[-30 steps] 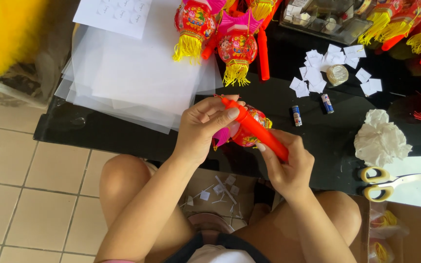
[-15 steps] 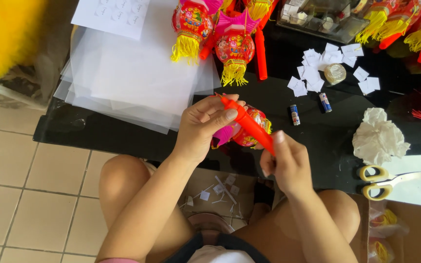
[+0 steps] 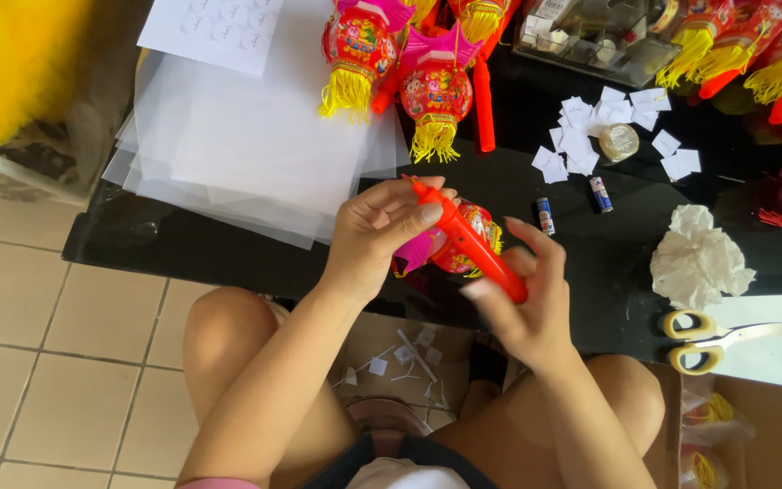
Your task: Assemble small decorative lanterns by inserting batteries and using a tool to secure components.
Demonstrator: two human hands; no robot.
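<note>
My left hand [image 3: 375,234] grips the upper end of an orange plastic stick [image 3: 474,246] that slants down to the right over the edge of a black table [image 3: 228,254]. A small red and pink paper lantern [image 3: 465,240] with yellow fringe hangs behind the stick, partly hidden by my fingers. My right hand [image 3: 527,303] is at the lower end of the stick with its fingers spread and its fingertips touching the stick.
Sheets of clear film [image 3: 228,145] lie on the table's left. Two finished lanterns [image 3: 400,63] with yellow tassels lie behind. White paper squares [image 3: 581,136], a tape roll [image 3: 618,141], two small batteries [image 3: 572,204], crumpled tissue [image 3: 699,258] and yellow scissors [image 3: 708,340] lie right.
My right hand has loosened from a full grip on the stick's lower end to spread fingers. The stick and lantern have stayed in about the same place.
</note>
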